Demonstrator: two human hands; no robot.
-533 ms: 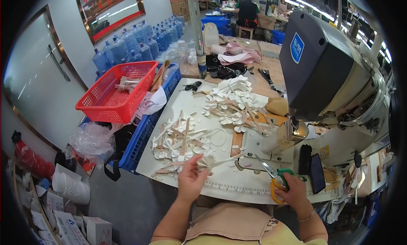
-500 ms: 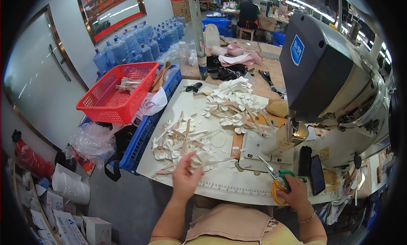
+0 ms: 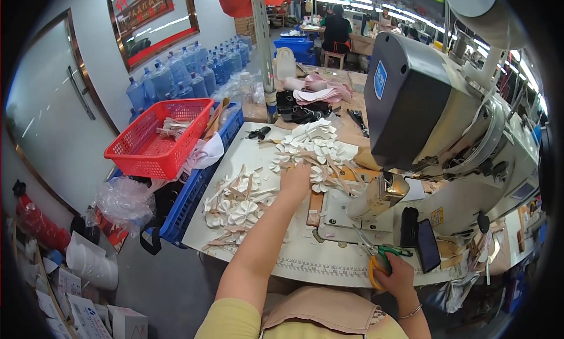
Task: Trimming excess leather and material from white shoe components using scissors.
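My left hand (image 3: 295, 180) reaches across the white work table (image 3: 329, 260) to the far pile of white flower-shaped pieces with tan strips (image 3: 314, 136). Its fingertips are at the pile's near edge, partly hidden among the pieces, so their grip does not show. A nearer pile of similar white flowers and strips (image 3: 244, 210) lies left of my forearm. Close to the front edge, my right hand (image 3: 398, 275) is closed around the handles of scissors (image 3: 374, 270), one orange and one green. Their blades point away from me, slightly apart.
A sewing machine (image 3: 411, 104) rises at the right, its arm end (image 3: 376, 201) low over the table. Beside my right hand lie a phone (image 3: 427, 245) and a black object (image 3: 409, 226). Left stand a red basket (image 3: 141, 163) and blue crate (image 3: 188, 210). Small black snips (image 3: 257, 133) lie farther back.
My left hand has left the near pile, where it held a white flower, and stretched to the far pile. The flower is out of that hand. My right hand still holds the scissors.
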